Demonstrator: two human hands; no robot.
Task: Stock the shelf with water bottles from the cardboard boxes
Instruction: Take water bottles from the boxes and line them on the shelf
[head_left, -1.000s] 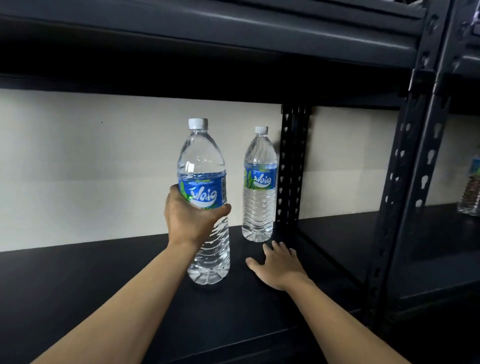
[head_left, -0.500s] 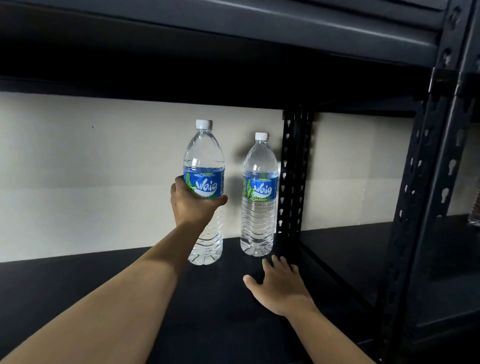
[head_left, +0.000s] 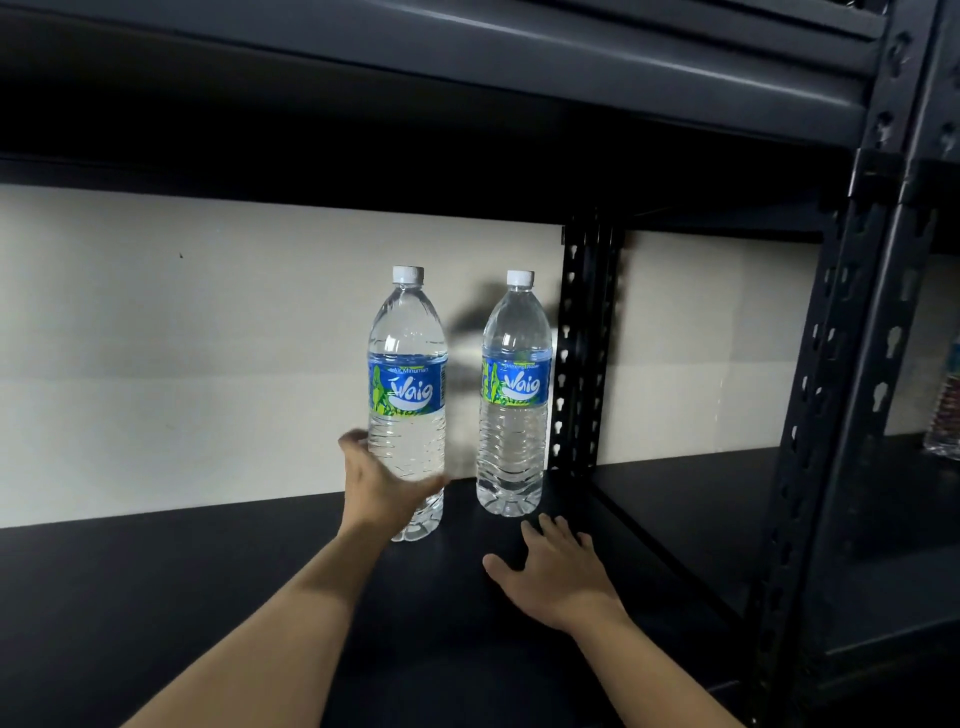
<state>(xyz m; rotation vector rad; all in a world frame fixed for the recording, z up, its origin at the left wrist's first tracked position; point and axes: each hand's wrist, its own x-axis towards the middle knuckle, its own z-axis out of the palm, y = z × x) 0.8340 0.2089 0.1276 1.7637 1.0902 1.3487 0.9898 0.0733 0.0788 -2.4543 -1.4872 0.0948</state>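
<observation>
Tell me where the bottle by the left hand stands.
The bottle stands upright on the dark shelf, mid-frame in the head view, just left of the second bottle, the left hand at its lower part.

2 bare forearms (head_left: 291, 623), bare wrists (head_left: 597, 621)

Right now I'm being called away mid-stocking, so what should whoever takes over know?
Left hand: curved round the lower part of the left bottle; blurred, so the grip is unclear.
Right hand: flat on the shelf board, fingers spread, holding nothing.
Done: left bottle and right bottle stand upright side by side, apart, near the back wall.
Left: fetch more bottles; the cardboard boxes are out of view.
</observation>
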